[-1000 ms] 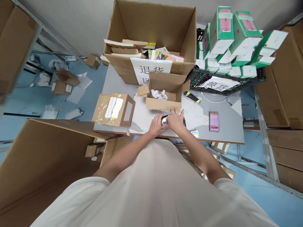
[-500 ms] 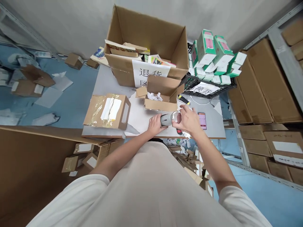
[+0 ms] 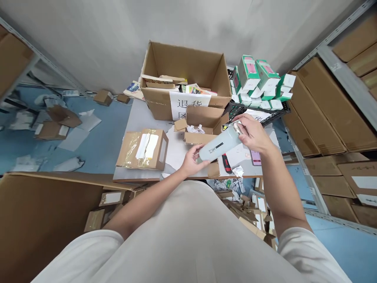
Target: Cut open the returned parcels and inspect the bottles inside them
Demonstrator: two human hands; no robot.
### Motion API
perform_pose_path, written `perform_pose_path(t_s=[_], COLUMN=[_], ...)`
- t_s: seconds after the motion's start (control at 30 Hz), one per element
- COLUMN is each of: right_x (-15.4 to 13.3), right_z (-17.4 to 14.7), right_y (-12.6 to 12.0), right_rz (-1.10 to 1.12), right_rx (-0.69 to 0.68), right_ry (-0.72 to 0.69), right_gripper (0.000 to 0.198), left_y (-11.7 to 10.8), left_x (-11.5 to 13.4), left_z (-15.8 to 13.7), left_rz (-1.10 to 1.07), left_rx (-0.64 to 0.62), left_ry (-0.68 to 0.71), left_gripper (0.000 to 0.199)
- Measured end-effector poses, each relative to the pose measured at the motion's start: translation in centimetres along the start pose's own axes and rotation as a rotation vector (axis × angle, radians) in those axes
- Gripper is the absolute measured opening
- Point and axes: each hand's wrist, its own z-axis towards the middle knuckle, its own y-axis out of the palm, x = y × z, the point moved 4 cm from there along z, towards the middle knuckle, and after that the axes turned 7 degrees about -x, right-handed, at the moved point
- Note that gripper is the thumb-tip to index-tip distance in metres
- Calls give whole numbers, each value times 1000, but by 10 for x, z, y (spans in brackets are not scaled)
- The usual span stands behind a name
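Note:
A pale blue water bottle with dark lettering is held tilted above the table, its silver cap end up and to the right. My left hand is closed round the bottle's lower end. At the cap, my right hand grips with its fingers bent round the top. Just behind the bottle stands a small open carton with crumpled white paper in it. Below the bottle lies a red and black utility knife. A phone with a pink screen rests under my right wrist, partly hidden.
A taped carton sits on the left of the table. Behind stands a large open box of books and packets. A black crate holds several green and white boxes. Shelving with cartons flanks the right.
The bottle has come up and into fuller view, its cap end swung up and right. My right hand has risen with it. The whole view has shifted, with more wall showing.

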Motion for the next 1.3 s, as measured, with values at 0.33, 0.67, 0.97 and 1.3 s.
perform_pose_path(t_s=[0.33, 0.67, 0.97, 1.3], right_x=[22, 26, 46, 66], right_z=[17, 19, 13, 12], right_y=[35, 46, 39, 47], right_rz=[516, 692, 997, 934], right_rx=[110, 68, 104, 225], right_ry=[99, 190, 232, 350], right_gripper=[61, 54, 51, 41], left_y=[1, 12, 29, 35], left_x=[13, 9, 17, 3], left_z=[-7, -8, -13, -17], left_rz=[10, -7, -574, -460], left_rx=[197, 228, 169, 253], left_ry=[-55, -108, -295, -258], left_gripper=[71, 73, 54, 69])
